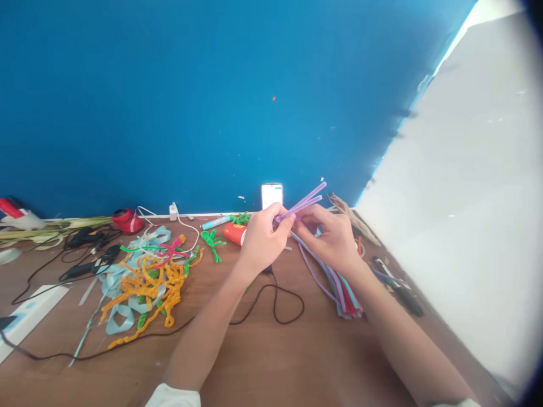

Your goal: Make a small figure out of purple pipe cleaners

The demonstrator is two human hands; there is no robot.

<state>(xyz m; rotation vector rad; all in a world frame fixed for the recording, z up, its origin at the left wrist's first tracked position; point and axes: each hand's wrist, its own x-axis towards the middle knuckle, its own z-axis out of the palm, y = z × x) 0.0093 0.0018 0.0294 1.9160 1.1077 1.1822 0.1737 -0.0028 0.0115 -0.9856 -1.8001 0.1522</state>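
Note:
Purple pipe cleaners (306, 202) stick up and to the right from between my two hands, above the table. My left hand (267, 234) is closed, thumb and fingers pinching them. Close beside it, my right hand (328, 234) has its fingers pinched together at the lower part of the same pipe cleaners; its fingertips are partly hidden. Under my right hand and forearm lies a bundle of purple, teal and red pipe cleaners (348, 302). Behind my left hand a phone (272, 195) with a lit screen leans against the blue wall.
Left lies a tangle of orange pipe cleaners (156, 282) with pale blue ribbon (121, 322). Nearby are a green pipe-cleaner figure (212, 244), a red bottle (235, 233) and a white power strip (31, 319). A black cable (275, 294) crosses the table; a dark marker (401, 288) lies right.

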